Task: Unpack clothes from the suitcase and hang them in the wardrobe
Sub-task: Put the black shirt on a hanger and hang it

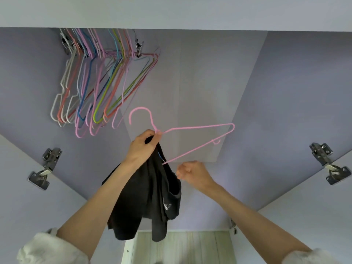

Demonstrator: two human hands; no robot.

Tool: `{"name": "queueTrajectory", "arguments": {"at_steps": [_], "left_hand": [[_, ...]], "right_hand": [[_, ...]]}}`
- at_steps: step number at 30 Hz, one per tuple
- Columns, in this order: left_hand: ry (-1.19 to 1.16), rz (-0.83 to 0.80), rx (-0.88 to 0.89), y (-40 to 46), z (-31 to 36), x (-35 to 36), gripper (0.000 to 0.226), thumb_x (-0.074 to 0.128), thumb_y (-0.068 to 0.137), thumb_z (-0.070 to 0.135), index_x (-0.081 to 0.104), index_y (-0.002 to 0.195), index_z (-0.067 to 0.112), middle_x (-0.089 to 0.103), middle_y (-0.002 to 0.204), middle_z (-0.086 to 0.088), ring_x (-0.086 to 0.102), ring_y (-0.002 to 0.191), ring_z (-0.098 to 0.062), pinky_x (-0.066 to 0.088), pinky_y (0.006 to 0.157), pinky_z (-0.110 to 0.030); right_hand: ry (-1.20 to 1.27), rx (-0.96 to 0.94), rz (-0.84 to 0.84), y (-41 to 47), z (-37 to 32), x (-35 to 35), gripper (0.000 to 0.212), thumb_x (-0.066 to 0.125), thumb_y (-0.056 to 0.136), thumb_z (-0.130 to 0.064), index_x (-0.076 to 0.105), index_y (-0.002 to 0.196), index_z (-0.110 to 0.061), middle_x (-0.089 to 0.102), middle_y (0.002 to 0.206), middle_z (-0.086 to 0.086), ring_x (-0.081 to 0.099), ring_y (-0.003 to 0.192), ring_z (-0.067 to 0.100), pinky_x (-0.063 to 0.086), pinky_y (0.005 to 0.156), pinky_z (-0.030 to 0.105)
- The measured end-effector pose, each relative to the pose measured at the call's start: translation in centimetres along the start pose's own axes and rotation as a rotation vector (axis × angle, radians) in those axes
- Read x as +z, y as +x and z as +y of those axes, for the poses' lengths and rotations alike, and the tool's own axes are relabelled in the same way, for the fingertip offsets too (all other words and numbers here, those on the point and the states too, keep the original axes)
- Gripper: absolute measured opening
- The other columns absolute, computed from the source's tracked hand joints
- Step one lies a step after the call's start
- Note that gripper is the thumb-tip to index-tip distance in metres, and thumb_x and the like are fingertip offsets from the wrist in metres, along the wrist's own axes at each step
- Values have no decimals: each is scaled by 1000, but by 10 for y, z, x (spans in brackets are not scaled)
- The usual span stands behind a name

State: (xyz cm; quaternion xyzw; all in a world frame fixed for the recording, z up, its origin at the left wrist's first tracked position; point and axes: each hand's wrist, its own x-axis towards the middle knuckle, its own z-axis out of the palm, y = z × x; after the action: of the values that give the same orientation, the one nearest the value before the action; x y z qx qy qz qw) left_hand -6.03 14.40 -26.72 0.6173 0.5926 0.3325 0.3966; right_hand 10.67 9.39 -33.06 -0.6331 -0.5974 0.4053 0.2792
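My left hand (142, 147) pinches the pink hanger (198, 141) at its neck together with the black garment (150, 195), half threaded, below the empty hangers (99, 82). My right hand's (192, 172) fingers curl loosely beside the garment; whether they grip it, I cannot tell. Hanging it up remains.

Soft, even daylight; faint shadows; strong wide-angle bending at edges; slight softness.

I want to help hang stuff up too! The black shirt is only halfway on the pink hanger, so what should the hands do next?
Probably the right hand should pull the black shirt over the pink hanger's bare arm, while the left hand grips the neck.
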Motion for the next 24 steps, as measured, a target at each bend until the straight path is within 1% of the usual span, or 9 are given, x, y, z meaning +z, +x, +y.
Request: {"name": "queueTrajectory", "arguments": {"at_steps": [3, 5, 8, 10, 13, 16, 18, 20, 24], "left_hand": [[25, 52, -27, -6, 16, -3, 50, 45, 88, 58, 49, 67, 13, 46, 64, 3, 44, 66, -13, 34, 66, -24], [16, 96, -26, -9, 25, -4, 55, 42, 88, 59, 44, 67, 8, 39, 65, -7, 37, 61, -14, 30, 61, -23], [-27, 105, -31, -14, 38, -7, 52, 45, 89, 55, 45, 66, 8, 37, 67, -10, 35, 61, -16, 30, 60, -23], [-66, 124, -28, -16, 45, -11, 50, 47, 90, 51, 46, 65, 8, 39, 65, -10, 36, 62, -16, 30, 60, -22], [-99, 160, -12, -18, 53, -23, 49, 47, 92, 45, 47, 59, 9, 46, 69, -11, 41, 65, -15, 31, 61, -19], [-97, 174, 22, -19, 58, -34, 47, 46, 94, 40, 47, 55, 13, 47, 66, -7, 41, 62, -11, 33, 61, -16], [-117, 185, 57, -18, 62, -37, 46, 47, 93, 38, 48, 54, 14, 44, 60, -4, 39, 57, -10, 35, 57, -12], [-138, 213, 83, -16, 63, -40, 45, 48, 93, 36, 49, 54, 13, 42, 57, -2, 37, 51, -5, 32, 49, -5], [-174, 258, 73, -13, 61, -48, 44, 48, 93, 34, 49, 54, 13, 44, 63, -5, 38, 57, -7, 32, 51, -3]], "right_hand": [[-233, 57, -53, 8, 9, 12, 26, 48, 93, -17, 65, 106, -3, 68, 109, 11, 62, 104, 27, 47, 94, 33], [-233, 65, -92, 13, 3, 17, 32, 51, 94, -25, 57, 122, -11, 61, 116, 8, 57, 107, 24, 45, 91, 28], [-245, -21, -162, 29, -4, 28, 20, 54, 91, -21, 61, 108, -13, 59, 102, 11, 52, 85, 21, 39, 74, 26], [-215, -35, -152, 38, -3, 36, 15, 50, 86, -14, 59, 98, -19, 60, 101, 19, 51, 82, 24, 41, 75, 30], [-150, -63, -110, 47, -8, 38, 45, 44, 94, -12, 42, 138, -20, 50, 131, 14, 49, 116, 29, 39, 103, 35], [-292, -126, -92, 60, -12, 34, 47, 43, 99, -22, 34, 145, -23, 33, 149, 5, 32, 136, 25, 23, 115, 33], [-427, -163, -138, 67, -17, 32, 41, 47, 96, -30, 49, 136, -20, 36, 148, 4, 30, 137, 26, 24, 115, 39], [-524, -137, -186, 66, -22, 30, 31, 50, 93, -27, 61, 119, -14, 47, 137, 3, 34, 132, 25, 32, 108, 37], [-589, -7, -12, 59, -21, 18, 10, 47, 90, -20, 53, 94, -14, 53, 93, 5, 46, 110, 27, 44, 87, 33]]}}
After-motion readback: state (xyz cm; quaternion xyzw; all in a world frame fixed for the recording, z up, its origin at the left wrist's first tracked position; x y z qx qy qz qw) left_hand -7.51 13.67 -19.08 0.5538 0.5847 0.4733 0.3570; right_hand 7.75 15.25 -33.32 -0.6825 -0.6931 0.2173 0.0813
